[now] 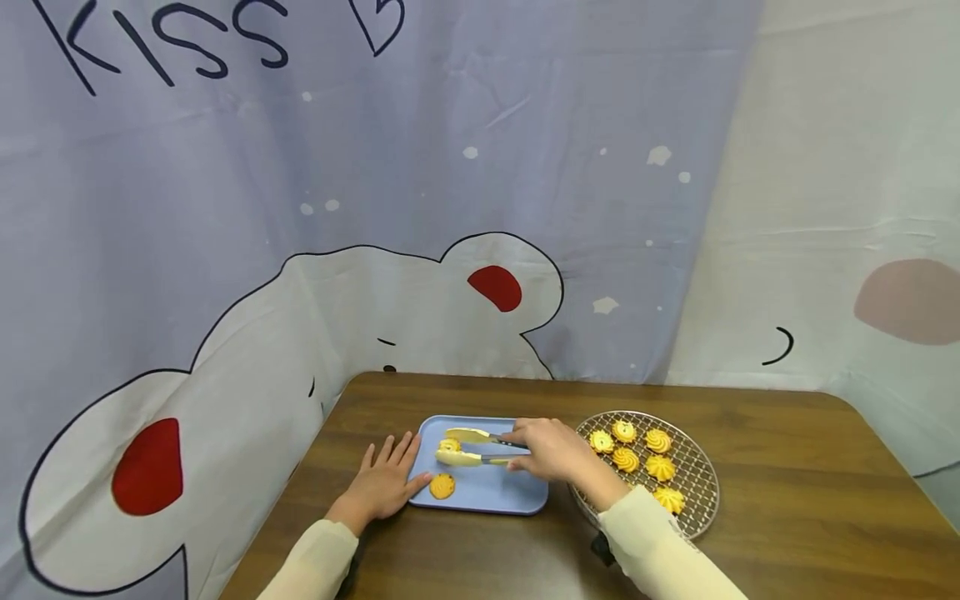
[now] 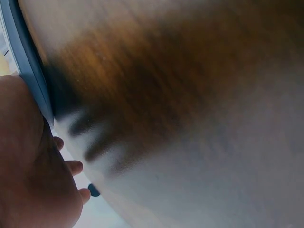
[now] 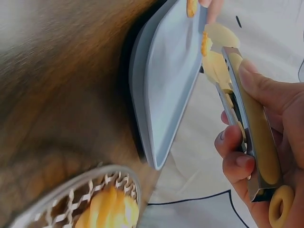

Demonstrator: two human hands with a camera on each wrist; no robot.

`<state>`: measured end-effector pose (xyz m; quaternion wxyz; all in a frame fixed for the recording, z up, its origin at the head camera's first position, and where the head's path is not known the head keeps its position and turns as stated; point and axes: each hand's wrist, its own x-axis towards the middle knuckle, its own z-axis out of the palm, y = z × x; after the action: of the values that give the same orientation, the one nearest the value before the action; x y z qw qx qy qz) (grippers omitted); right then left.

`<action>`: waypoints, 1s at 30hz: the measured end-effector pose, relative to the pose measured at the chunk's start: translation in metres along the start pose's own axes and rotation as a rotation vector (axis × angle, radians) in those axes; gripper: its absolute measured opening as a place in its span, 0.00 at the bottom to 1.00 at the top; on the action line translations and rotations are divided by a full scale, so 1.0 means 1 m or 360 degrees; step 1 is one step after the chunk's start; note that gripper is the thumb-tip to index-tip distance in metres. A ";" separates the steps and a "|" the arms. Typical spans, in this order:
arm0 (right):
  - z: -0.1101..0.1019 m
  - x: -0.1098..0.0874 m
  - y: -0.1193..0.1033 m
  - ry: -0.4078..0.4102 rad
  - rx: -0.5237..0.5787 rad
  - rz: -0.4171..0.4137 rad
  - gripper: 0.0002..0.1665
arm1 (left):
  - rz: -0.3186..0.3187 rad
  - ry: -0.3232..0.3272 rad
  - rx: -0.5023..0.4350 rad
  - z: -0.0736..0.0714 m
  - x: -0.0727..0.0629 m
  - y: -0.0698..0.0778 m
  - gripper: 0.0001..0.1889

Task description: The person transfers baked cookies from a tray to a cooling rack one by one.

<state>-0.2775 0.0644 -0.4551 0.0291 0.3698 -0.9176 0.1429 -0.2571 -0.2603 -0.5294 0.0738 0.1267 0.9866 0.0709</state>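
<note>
My right hand [image 1: 551,450] grips a pair of tongs [image 3: 256,128] with cream tips and steel arms, thumb on one arm and fingers round the other. In the head view the tips lie either side of a yellow swirled cookie [image 1: 449,445] at the left part of the blue tray [image 1: 495,496]. Another round cookie [image 1: 442,486] lies on the tray nearer its front left corner. My left hand [image 1: 384,479] has its fingers spread at the tray's left edge, the thumb reaching over the rim. In the left wrist view its palm [image 2: 33,161] is beside the tray's side.
Right of the tray stands a round wire rack [image 1: 703,500] bearing several yellow piped cookies [image 1: 660,467]; my right forearm crosses over its left side. Both sit on a brown wooden table [image 1: 795,500]. A printed curtain [image 1: 600,208] hangs behind the table.
</note>
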 end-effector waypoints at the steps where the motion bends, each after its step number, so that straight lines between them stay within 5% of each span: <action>1: -0.001 -0.003 0.001 0.0010 -0.0009 -0.0008 0.28 | -0.0001 -0.0003 0.0000 0.000 0.000 0.000 0.41; 16: -0.021 -0.050 0.008 0.0163 0.0025 0.0028 0.27 | -0.0005 -0.0022 -0.0010 -0.003 -0.002 0.001 0.40; 30: -0.040 -0.093 0.009 0.0248 -0.0033 0.0199 0.30 | 0.0023 0.0013 -0.0040 -0.001 -0.001 0.000 0.40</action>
<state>-0.2182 0.1440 -0.4339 0.0952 0.2993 -0.9352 0.1634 -0.2565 -0.2610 -0.5287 0.0710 0.1326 0.9850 0.0843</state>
